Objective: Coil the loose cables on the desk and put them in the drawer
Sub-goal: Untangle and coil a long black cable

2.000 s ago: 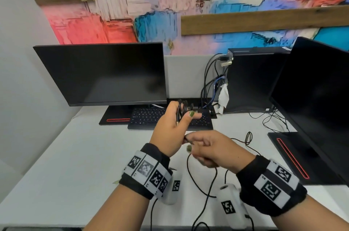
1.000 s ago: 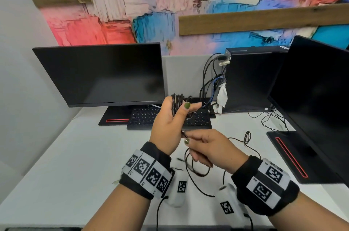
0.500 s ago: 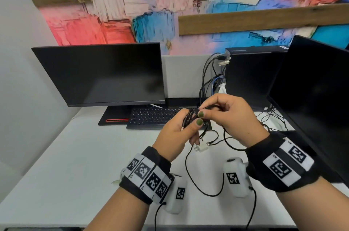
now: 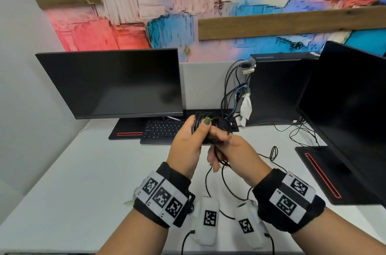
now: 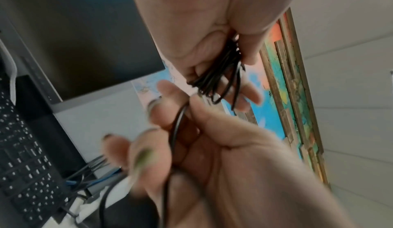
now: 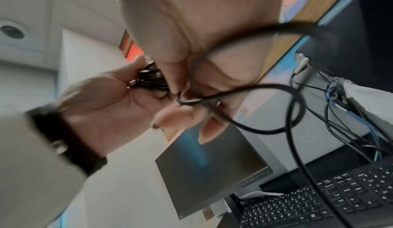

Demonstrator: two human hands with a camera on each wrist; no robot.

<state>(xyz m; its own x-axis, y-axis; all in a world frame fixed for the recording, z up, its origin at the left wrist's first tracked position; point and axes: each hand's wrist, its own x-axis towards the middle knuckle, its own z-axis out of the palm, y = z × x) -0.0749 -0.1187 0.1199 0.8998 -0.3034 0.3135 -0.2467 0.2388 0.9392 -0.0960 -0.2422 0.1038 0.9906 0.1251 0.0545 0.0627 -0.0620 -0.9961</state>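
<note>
A coil of thin black cable [image 4: 201, 129] is held above the white desk [image 4: 83, 181] by my left hand [image 4: 199, 131], thumb pressed over the loops. In the left wrist view the coil [image 5: 221, 70] sits between thumb and fingers. Just right of and below it, my right hand [image 4: 221, 144] pinches the loose strand [image 5: 176, 130] of the same cable. The rest of the cable [image 4: 224, 181] hangs from the right hand to the desk and trails right to a small loop [image 4: 273, 152]. The right wrist view shows a slack loop [image 6: 293, 107]. No drawer is in view.
A dark monitor [image 4: 117, 83] and a black keyboard [image 4: 163, 129] stand behind the hands. A black PC tower [image 4: 275, 92] with plugged-in cables [image 4: 231, 92] is at the back right. A second monitor [image 4: 351, 108] fills the right side, with thin wires [image 4: 300, 133] beside its base.
My right hand has come down from above the coil to just below and right of the left hand, still holding the strand. The left hand keeps the coil in about the same place.
</note>
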